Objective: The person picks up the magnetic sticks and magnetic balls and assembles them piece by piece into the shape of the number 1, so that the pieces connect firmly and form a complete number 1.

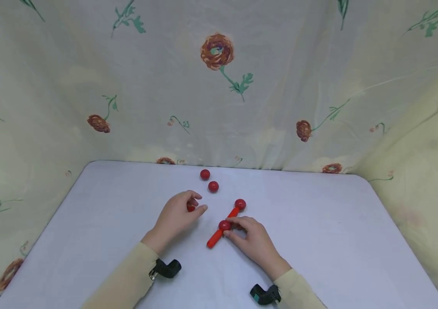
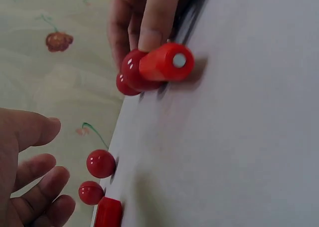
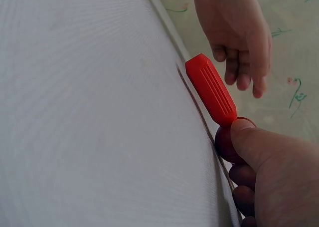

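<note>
My right hand (image 1: 253, 239) pinches a red ball (image 1: 224, 225) between thumb and fingers. That ball joins two red rods in a line: a near rod (image 1: 214, 239) with a pale metal-looking disc on its free end, and a far rod (image 1: 233, 213) that meets another red ball (image 1: 240, 204). The assembly is on or just above the white table. Left of it, my left hand (image 1: 175, 215) hovers with loosely bent fingers, holding nothing. A loose red rod (image 2: 108, 213), seen in the left wrist view, lies beyond those fingers; the head view shows only a bit of red there.
Two loose red balls, a nearer one (image 1: 213, 186) and a farther one (image 1: 205, 174), sit toward the back of the white table (image 1: 319, 231). A flowered cloth (image 1: 265, 120) hangs behind the table and along its sides.
</note>
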`<state>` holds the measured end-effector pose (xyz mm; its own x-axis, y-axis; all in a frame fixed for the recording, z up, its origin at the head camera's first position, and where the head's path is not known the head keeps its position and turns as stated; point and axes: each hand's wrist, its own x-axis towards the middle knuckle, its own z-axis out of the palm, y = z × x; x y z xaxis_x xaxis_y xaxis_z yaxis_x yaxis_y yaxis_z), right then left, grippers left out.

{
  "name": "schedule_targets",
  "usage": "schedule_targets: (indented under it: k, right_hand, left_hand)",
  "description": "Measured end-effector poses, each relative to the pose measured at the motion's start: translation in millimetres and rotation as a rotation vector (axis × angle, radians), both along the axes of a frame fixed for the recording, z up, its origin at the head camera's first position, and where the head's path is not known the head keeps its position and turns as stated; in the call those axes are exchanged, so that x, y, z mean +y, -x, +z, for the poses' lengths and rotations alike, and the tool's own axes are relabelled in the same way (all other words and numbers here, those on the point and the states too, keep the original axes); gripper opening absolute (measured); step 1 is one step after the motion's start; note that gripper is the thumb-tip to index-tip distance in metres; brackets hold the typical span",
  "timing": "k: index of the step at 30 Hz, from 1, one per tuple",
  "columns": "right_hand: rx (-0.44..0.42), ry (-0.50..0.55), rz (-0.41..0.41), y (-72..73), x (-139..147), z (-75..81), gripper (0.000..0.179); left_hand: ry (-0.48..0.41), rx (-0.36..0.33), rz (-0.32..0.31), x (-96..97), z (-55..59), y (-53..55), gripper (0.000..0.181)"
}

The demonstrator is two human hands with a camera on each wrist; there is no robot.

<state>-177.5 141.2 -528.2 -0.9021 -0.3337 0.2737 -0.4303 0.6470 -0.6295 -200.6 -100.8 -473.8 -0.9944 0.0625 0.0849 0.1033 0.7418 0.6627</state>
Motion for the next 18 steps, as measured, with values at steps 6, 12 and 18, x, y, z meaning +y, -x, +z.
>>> schedule_targets:
  k: [6,12,18]
  right_hand:
    - [-0.017,-0.001,0.001,-0.2,2,0.3,0.035]
    - [-0.018,-0.002,-0.006,0.4,2,0.7,0.034]
    - [0.008,0.015,0.007,-0.4,1,1.3,0.033]
  left_hand:
    - [0.053,-0.021,-0.030,3.0,4.3,31.4,0.045]
    - [0.107,-0.043,-0.068,12.5,5.9,53.9,0.050]
    - [0.220,-0.029,-0.111,22.1,7.4,69.5,0.048]
